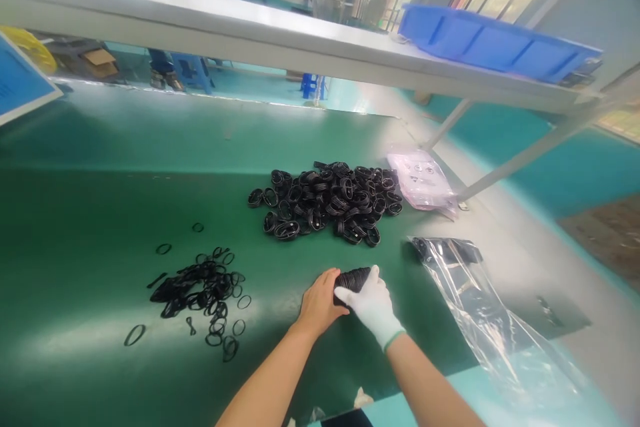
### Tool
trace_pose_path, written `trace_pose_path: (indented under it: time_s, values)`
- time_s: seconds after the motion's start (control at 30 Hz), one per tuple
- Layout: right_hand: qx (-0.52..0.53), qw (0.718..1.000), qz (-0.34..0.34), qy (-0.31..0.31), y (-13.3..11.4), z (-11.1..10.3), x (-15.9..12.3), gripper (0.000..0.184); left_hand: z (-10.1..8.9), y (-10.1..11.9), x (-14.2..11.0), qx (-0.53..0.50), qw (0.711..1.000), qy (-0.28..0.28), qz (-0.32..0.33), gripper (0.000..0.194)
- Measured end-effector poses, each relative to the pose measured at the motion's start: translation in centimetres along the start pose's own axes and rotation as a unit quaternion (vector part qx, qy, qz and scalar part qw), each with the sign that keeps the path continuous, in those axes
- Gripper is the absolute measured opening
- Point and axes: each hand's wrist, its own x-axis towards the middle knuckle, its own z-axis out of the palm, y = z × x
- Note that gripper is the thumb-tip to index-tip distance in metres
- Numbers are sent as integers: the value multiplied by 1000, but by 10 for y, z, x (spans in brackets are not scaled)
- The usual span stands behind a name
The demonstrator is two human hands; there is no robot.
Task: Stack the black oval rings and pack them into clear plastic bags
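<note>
Between my two hands sits a ribbed black bundle (354, 279), which looks like coiled cables pressed side by side. My bare left hand (321, 300) closes around its left end. My right hand (373, 303), in a white glove with a green cuff, grips the other end, its thumb lying across the front. Palms and fingers hide the lower part of the bundle. Just beyond my hands is a big pile of black cable coils (333, 200). To the left, loose black rubber bands (200, 287) lie in a heap with several scattered around it.
At right, a clear plastic bag (480, 300) with black contents lies over the edge of the green table mat (90, 233). A pinkish plastic packet (423, 177) rests behind it. Across the back runs a raised white shelf (225, 27) carrying a blue bin (495, 43).
</note>
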Motion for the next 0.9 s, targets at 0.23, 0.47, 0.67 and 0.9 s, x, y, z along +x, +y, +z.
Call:
trace_pose_path:
  time_s: [0.23,0.47,0.67,0.9]
  values:
    - [-36,997,16,63,-7,24,-4,106,-1,0,0,18,1000,1,10,73]
    - [-51,989,28,135,-16,39,-7,109,-8,8,1,43,999,-4,2,59]
    - [-33,989,45,140,-23,38,6,98,-3,1,10,94,995,1,-10,54]
    - [169,983,33,69,-2,-10,-10,101,-19,42,4,141,990,-17,18,62]
